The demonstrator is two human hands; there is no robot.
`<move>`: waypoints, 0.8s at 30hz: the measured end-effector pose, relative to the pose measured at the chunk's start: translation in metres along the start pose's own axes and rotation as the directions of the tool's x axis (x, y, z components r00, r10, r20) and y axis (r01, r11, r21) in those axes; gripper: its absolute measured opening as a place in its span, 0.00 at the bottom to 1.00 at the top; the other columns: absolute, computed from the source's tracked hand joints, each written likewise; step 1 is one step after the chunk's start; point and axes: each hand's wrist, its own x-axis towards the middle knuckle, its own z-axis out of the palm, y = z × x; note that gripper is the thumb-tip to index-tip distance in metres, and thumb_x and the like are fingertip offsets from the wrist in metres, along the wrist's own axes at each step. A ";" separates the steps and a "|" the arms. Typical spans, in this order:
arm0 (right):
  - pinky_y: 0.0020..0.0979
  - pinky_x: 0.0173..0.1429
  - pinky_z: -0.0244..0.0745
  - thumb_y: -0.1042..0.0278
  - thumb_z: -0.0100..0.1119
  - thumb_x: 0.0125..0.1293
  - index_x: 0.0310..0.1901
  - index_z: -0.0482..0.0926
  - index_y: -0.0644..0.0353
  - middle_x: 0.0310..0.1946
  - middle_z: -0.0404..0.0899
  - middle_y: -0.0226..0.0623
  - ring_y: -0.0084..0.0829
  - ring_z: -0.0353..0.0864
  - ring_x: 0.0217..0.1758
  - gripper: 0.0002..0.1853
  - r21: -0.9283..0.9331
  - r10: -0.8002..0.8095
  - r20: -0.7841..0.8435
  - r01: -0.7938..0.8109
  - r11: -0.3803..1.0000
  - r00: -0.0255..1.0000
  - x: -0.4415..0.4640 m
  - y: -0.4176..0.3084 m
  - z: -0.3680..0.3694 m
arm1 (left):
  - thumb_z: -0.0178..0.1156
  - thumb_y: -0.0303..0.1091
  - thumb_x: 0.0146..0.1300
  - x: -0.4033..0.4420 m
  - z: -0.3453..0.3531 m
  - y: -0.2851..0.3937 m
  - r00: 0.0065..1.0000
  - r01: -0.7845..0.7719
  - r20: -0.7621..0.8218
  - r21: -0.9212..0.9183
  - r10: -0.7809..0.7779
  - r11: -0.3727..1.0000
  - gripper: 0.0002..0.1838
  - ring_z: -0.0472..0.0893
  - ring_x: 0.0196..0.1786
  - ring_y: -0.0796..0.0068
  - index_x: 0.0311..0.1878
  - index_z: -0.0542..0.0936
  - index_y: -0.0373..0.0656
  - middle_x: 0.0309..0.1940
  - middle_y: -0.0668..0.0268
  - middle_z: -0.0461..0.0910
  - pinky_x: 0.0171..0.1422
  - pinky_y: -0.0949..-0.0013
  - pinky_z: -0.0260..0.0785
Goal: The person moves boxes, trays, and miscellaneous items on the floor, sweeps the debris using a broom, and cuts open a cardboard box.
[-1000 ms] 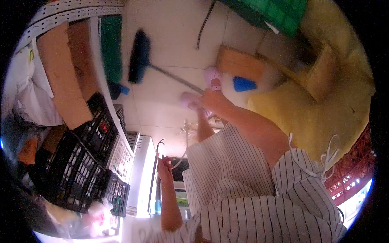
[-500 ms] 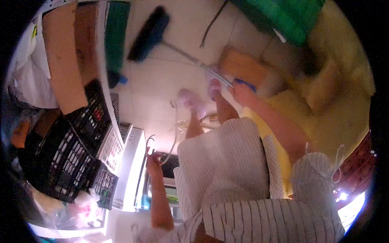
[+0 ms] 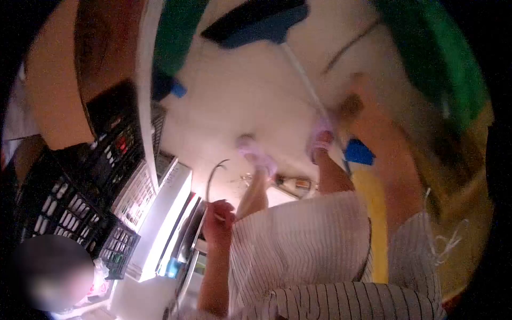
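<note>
The broom point(image 3: 261, 29) is at the top, with its wide, flat head over the pale floor point(image 3: 224, 96) and its thin stick point(image 3: 301, 74) slanting down by a pink shoe point(image 3: 322, 137). The right hand point(image 3: 357, 97) is just a blur near the stick, and I can't tell if its fingers are wrapped around it. The left hand point(image 3: 218, 216) is low down, next to the striped clothes point(image 3: 298, 240). Its fingers are curled in, and a thin, bent cord point(image 3: 210, 184) sticks up beside them; I can't tell if they pinch it. A blue thing point(image 3: 360, 152) is near the shoe, and black crates point(image 3: 69, 205) are over on the left.
</note>
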 end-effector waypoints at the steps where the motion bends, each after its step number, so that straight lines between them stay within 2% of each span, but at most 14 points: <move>1: 0.36 0.36 0.65 0.58 0.45 0.53 0.37 0.69 0.65 0.28 0.72 0.45 0.40 0.71 0.33 0.18 -0.014 0.005 -0.020 -0.005 1.000 1.000 0.025 -0.006 0.007 | 0.39 0.42 0.58 -0.007 0.020 0.000 1.000 -0.030 0.001 -0.027 0.030 0.999 0.15 0.65 0.25 0.74 0.29 0.67 0.40 0.21 0.68 0.64 0.30 0.73 0.59; 2: 0.36 0.36 0.65 0.58 0.45 0.53 0.38 0.69 0.65 0.28 0.72 0.44 0.40 0.71 0.33 0.18 -0.031 0.016 -0.031 -0.017 0.999 0.999 0.046 -0.010 0.014 | 0.39 0.42 0.58 -0.002 0.019 -0.006 0.999 -0.029 -0.033 -0.022 0.028 0.999 0.15 0.65 0.25 0.74 0.29 0.67 0.40 0.21 0.68 0.64 0.30 0.73 0.59; 4: 0.35 0.37 0.65 0.57 0.45 0.53 0.38 0.69 0.65 0.29 0.72 0.43 0.39 0.71 0.33 0.18 -0.070 0.045 -0.036 -0.048 0.996 0.998 0.079 -0.018 0.026 | 0.40 0.42 0.57 0.013 0.013 -0.019 0.998 0.056 0.004 -0.240 -0.057 0.969 0.13 0.66 0.26 0.74 0.28 0.67 0.41 0.22 0.67 0.66 0.32 0.72 0.60; 7: 0.35 0.37 0.65 0.56 0.46 0.53 0.39 0.69 0.64 0.30 0.72 0.42 0.37 0.71 0.34 0.19 -0.103 0.086 -0.017 -0.087 0.991 0.996 0.118 -0.028 0.050 | 0.41 0.41 0.57 0.043 0.005 -0.041 0.979 0.142 -0.078 -0.392 -0.186 0.909 0.13 0.68 0.29 0.72 0.29 0.68 0.40 0.25 0.66 0.68 0.33 0.72 0.62; 10: 0.34 0.38 0.65 0.55 0.46 0.53 0.40 0.69 0.64 0.32 0.72 0.40 0.36 0.71 0.35 0.20 -0.052 0.094 -0.018 -0.094 0.994 0.995 0.134 -0.036 0.057 | 0.41 0.41 0.57 0.061 0.002 -0.053 0.978 0.134 -0.091 -0.408 -0.186 0.903 0.14 0.68 0.29 0.71 0.31 0.68 0.39 0.25 0.65 0.69 0.34 0.70 0.62; 13: 0.34 0.39 0.65 0.54 0.47 0.53 0.41 0.69 0.63 0.33 0.72 0.38 0.34 0.71 0.35 0.20 0.283 0.086 -0.001 -0.082 0.955 0.996 0.110 -0.038 0.035 | 0.41 0.41 0.57 0.052 0.000 -0.056 0.976 0.149 -0.078 -0.441 -0.204 0.885 0.16 0.69 0.31 0.70 0.35 0.69 0.36 0.27 0.63 0.71 0.36 0.68 0.62; 15: 0.33 0.40 0.64 0.53 0.47 0.53 0.41 0.68 0.63 0.34 0.73 0.37 0.33 0.71 0.36 0.21 0.638 0.119 0.029 -0.110 0.762 0.992 0.059 -0.053 0.003 | 0.42 0.41 0.56 0.048 0.003 -0.053 0.974 0.212 0.036 -0.497 -0.224 0.841 0.17 0.68 0.31 0.70 0.36 0.68 0.35 0.26 0.62 0.70 0.37 0.67 0.62; 17: 0.32 0.46 0.62 0.56 0.50 0.52 0.47 0.63 0.63 0.41 0.69 0.38 0.33 0.67 0.45 0.24 0.789 0.213 0.046 -0.166 0.591 0.976 -0.026 -0.099 -0.043 | 0.41 0.42 0.57 0.044 0.019 -0.044 0.972 0.234 0.071 -0.299 -0.223 0.925 0.17 0.67 0.31 0.70 0.36 0.68 0.36 0.24 0.63 0.68 0.38 0.67 0.61; 18: 0.30 0.50 0.60 0.61 0.50 0.53 0.48 0.62 0.62 0.45 0.66 0.38 0.31 0.64 0.49 0.22 0.854 0.307 0.121 -0.257 0.453 0.944 -0.084 -0.143 -0.070 | 0.41 0.42 0.57 0.049 0.017 -0.044 0.970 0.242 0.095 -0.313 -0.223 0.918 0.17 0.67 0.31 0.70 0.36 0.68 0.36 0.24 0.63 0.68 0.38 0.67 0.61; 19: 0.29 0.49 0.62 0.67 0.46 0.55 0.47 0.62 0.62 0.43 0.67 0.39 0.31 0.65 0.47 0.18 0.896 0.047 0.144 -0.150 0.419 0.989 -0.111 -0.123 -0.061 | 0.41 0.43 0.57 0.059 0.009 -0.048 0.952 0.293 0.180 -0.297 -0.248 0.909 0.18 0.67 0.31 0.70 0.37 0.68 0.36 0.24 0.63 0.67 0.39 0.67 0.61; 21: 0.26 0.48 0.63 0.74 0.44 0.55 0.45 0.64 0.61 0.39 0.68 0.36 0.26 0.67 0.42 0.14 0.569 -0.010 0.342 -0.199 0.798 0.940 -0.178 -0.132 -0.075 | 0.41 0.44 0.57 0.057 0.026 -0.043 0.920 0.349 0.284 -0.286 -0.270 0.892 0.19 0.66 0.31 0.70 0.37 0.68 0.36 0.23 0.63 0.66 0.39 0.66 0.61; 22: 0.25 0.46 0.63 0.74 0.46 0.54 0.45 0.64 0.61 0.37 0.68 0.34 0.25 0.67 0.40 0.14 0.748 -0.345 0.221 0.069 0.660 0.912 -0.217 -0.129 -0.062 | 0.41 0.46 0.56 0.046 0.045 -0.029 0.915 0.361 0.296 -0.295 -0.275 0.884 0.19 0.66 0.31 0.71 0.38 0.68 0.36 0.23 0.64 0.66 0.40 0.66 0.61; 23: 0.28 0.32 0.65 0.77 0.49 0.46 0.30 0.68 0.62 0.25 0.69 0.42 0.31 0.70 0.28 0.07 0.685 -0.337 0.197 0.116 0.719 0.921 -0.246 -0.147 -0.065 | 0.41 0.47 0.56 0.044 0.055 -0.019 0.917 0.367 0.270 -0.282 -0.294 0.886 0.21 0.66 0.31 0.71 0.38 0.68 0.36 0.23 0.64 0.66 0.40 0.67 0.61; 24: 0.31 0.31 0.65 0.77 0.48 0.47 0.31 0.67 0.62 0.24 0.68 0.43 0.35 0.69 0.28 0.07 0.639 -0.427 0.284 0.162 0.752 0.858 -0.269 -0.152 -0.066 | 0.41 0.49 0.55 0.042 0.066 -0.010 0.918 0.374 0.244 -0.269 -0.312 0.888 0.22 0.66 0.30 0.71 0.38 0.68 0.36 0.23 0.65 0.66 0.40 0.67 0.61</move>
